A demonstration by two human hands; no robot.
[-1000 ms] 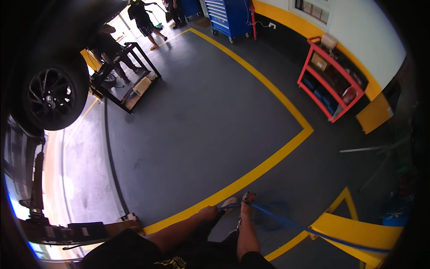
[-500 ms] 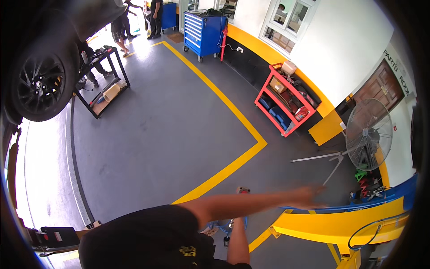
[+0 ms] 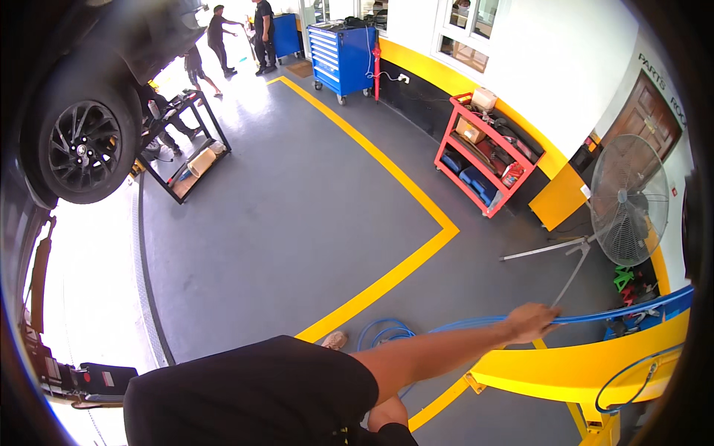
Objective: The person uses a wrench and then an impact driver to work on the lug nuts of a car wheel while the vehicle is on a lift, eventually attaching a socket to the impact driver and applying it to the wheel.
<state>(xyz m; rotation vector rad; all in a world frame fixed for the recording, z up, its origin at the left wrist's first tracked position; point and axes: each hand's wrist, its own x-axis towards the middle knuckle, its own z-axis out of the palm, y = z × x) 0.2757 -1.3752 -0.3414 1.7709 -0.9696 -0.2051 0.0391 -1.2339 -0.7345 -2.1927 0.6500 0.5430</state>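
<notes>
The largest thing in view is the grey floor (image 3: 297,201), marked by a yellow line; at its far left stands a dark car (image 3: 137,37), its wheel (image 3: 85,152) level with the top of a black trolley (image 3: 186,149); across the bay are a blue tool cabinet (image 3: 342,63) and a red cart (image 3: 487,160) by the wall; at the lower right a yellow beam (image 3: 587,368) reaches toward the rim, with a fan (image 3: 631,201) beyond it; the blue hose (image 3: 625,310) runs from slack loops on the floor, near the person's shoe (image 3: 336,340), up to the left hand and on above the beam to the right edge; the left hand (image 3: 531,322), at the end of an arm stretched across the body, has its fingers closed round the hose; the right hand is hidden, so its grip cannot be told; judged from how the hose lies, the handling of it is only partway along: 1 stretch is already lifted and drawn out past the left hand, while the floor loops remain slack and ungathered.
</notes>
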